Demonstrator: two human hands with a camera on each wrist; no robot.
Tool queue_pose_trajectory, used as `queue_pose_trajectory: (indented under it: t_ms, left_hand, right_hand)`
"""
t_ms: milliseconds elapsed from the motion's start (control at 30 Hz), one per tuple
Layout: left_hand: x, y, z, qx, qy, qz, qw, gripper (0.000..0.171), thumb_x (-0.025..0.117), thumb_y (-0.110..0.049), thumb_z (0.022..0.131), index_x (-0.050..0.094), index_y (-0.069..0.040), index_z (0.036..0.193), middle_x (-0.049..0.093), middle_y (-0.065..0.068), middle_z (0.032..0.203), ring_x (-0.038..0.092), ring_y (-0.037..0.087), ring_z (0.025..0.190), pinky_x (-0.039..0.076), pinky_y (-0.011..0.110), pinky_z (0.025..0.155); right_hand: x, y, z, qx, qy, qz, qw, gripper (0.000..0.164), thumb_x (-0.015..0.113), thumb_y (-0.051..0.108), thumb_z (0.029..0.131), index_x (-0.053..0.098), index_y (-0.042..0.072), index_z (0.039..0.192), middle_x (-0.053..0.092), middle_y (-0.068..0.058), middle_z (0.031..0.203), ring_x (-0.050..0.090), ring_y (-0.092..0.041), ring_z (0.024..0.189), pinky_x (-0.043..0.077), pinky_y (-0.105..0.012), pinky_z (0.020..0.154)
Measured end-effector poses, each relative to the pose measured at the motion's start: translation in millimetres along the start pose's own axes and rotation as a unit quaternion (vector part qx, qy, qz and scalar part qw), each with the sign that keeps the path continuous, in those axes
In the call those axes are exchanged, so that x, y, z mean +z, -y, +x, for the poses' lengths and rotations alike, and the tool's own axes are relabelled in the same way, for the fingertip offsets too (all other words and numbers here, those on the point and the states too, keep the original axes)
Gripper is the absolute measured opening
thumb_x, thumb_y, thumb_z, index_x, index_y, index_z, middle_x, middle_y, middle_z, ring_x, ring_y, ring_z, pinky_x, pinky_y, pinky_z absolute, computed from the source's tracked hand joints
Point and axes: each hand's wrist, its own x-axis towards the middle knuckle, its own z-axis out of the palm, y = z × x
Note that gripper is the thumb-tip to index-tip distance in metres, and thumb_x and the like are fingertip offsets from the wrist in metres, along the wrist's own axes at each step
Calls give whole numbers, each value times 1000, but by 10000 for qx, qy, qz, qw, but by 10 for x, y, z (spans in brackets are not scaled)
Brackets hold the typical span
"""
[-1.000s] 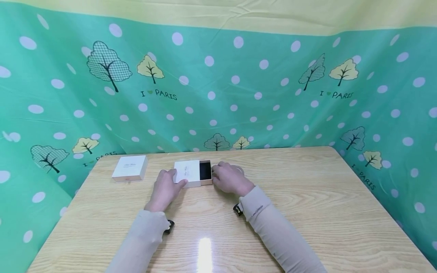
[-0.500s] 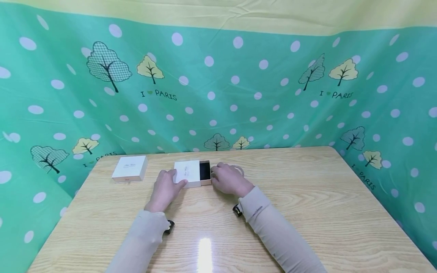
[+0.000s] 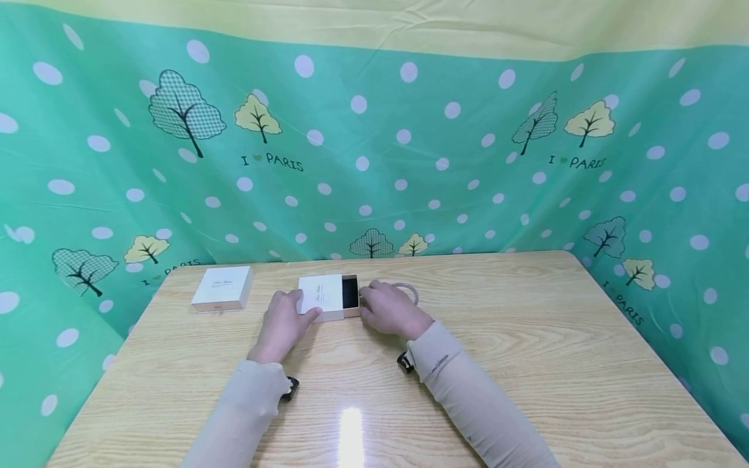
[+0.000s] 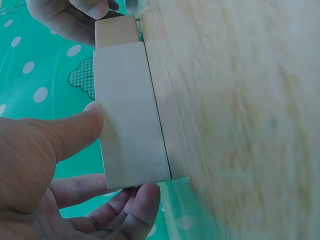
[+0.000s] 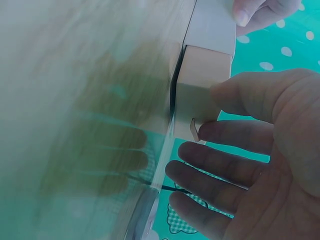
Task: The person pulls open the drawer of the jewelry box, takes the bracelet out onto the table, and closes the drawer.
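Observation:
A white sliding gift box point(image 3: 320, 297) lies on the table with its pinkish drawer point(image 3: 351, 312) partly out to the right; the drawer's inside point(image 3: 350, 294) is black. My left hand point(image 3: 282, 325) grips the white sleeve at its left end. In the left wrist view the thumb rests on the sleeve's point(image 4: 127, 115) upper edge and the fingers are at its end. My right hand point(image 3: 389, 308) touches the drawer's right end. The right wrist view shows its thumb by the drawer's point(image 5: 202, 80) edge, the forefinger at a small pull tab point(image 5: 194, 128), other fingers extended.
A second white box point(image 3: 222, 288), closed, stands on the wooden table point(image 3: 562, 364) at the back left. A pale ring-shaped thing point(image 3: 415, 294) lies just behind my right hand, partly hidden. A green dotted curtain point(image 3: 374, 162) hangs beyond the table's back edge.
The drawer has slid a little left into the sleeve, and my right hand has moved left with it. More of the ring-shaped thing shows. The left hand holds its place.

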Motion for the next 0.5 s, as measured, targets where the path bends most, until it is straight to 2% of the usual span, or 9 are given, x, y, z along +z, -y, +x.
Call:
queue_pose_trajectory:
  t_ms: [500]
  left_hand:
    - [0, -2, -1, -3, -8, 13, 10000, 64, 67, -28, 90, 43, 12, 135, 45, 30, 122, 50, 36, 104, 42, 52, 97]
  right_hand:
    - [8, 35, -3, -16, 93, -83, 9999, 32, 55, 25, 94, 63, 7, 120, 62, -7, 108, 58, -18, 96, 50, -32, 85]
